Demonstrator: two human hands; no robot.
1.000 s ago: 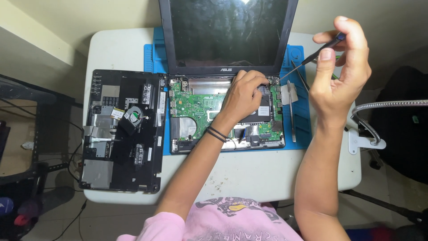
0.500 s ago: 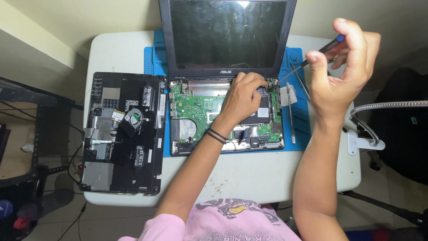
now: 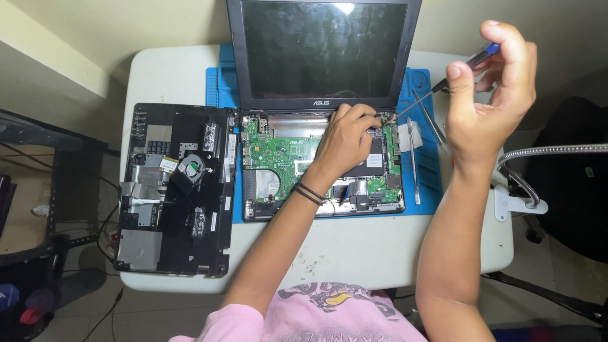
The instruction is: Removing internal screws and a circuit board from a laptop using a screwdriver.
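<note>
An opened laptop lies on a blue mat, its green circuit board bare and its dark screen upright. My left hand rests on the board near the right hinge, fingers curled around something small that I cannot make out. My right hand is raised to the right and grips a slim screwdriver with a blue cap. The screwdriver's tip slants down to the hinge corner beside my left fingers.
The laptop's removed black cover, with a small fan, lies on the left of the white table. Thin metal tools lie on the mat's right side. A flexible lamp arm clamps at the right edge. A dark chair stands at left.
My right hand has tilted and shifted a little, bringing the screwdriver tip down toward the hinge corner. My left hand has stayed on the board.
</note>
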